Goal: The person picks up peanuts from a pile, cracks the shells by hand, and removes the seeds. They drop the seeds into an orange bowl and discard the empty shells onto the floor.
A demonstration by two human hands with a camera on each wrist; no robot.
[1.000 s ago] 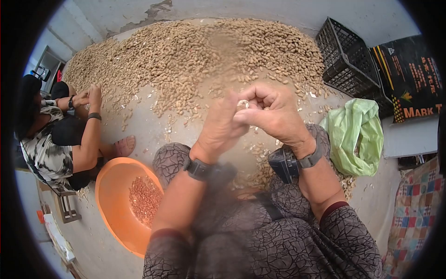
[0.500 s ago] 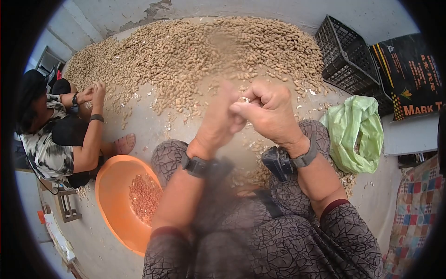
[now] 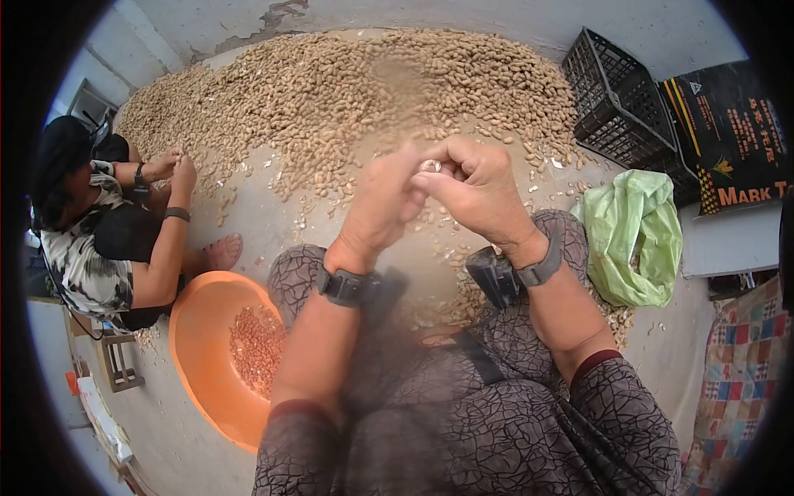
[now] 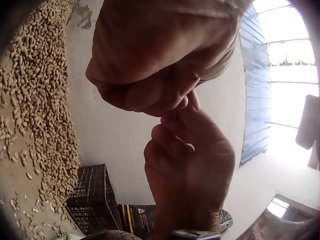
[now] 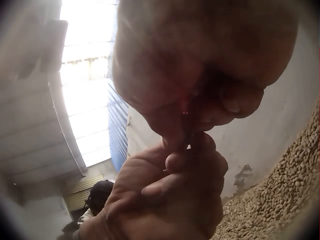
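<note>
Peanut shell [image 3: 430, 166] sits just above the centre of the head view, pinched between thumb and forefinger of the right hand [image 3: 486, 192]. Left hand [image 3: 375, 202] meets it with curled fingers; their hold cannot be told. Peanut heap [image 3: 331, 99] spans the top; orange basin [image 3: 197, 351], lower left.

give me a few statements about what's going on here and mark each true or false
1. The right hand pinches a pale peanut shell. True.
2. The orange basin is empty. False: the basin holds reddish shelled peanuts.
3. In the head view, the black crate stands right of the peanut heap. True.
4. The green bag lies in the crate. False: the bag rests on the floor.
5. The left hand is in the basin. False: the left hand is held up beside the right hand.
</note>
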